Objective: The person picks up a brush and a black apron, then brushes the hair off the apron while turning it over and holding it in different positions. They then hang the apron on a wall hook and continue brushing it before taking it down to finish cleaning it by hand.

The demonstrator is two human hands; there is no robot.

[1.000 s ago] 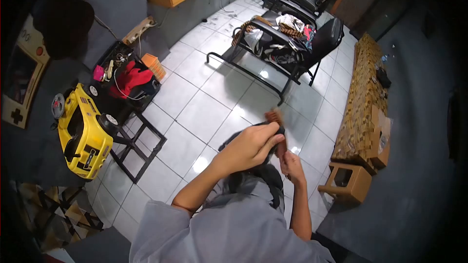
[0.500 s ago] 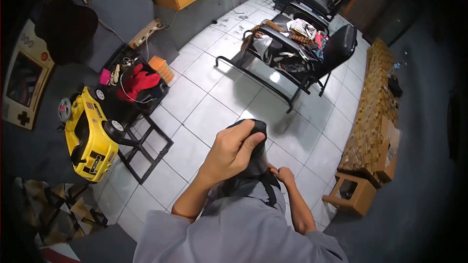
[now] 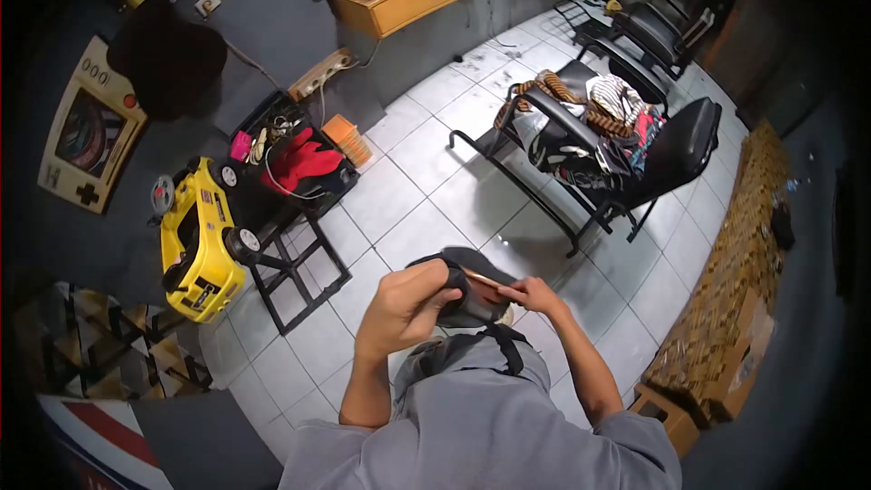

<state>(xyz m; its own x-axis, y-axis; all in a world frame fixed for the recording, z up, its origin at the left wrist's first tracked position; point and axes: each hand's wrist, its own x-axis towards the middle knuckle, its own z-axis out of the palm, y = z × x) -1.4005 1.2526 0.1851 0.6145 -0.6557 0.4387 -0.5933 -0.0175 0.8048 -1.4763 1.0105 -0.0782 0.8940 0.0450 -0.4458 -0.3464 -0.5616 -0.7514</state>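
The dark item at the centre of the frame looks to me like matt cloth, the brush against it seems wooden, and the grey shirt at the bottom is dull fabric. Floor tiles gleam hard and glossy, and the toy car at left is smooth, shiny plastic. At upper centre, the drawer shelf shows varnished wood; the upper-right chair looks sleek and leathery

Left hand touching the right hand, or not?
Apart. The head view shows a plain gap between the left hand and the right hand, with the dark item visible there.
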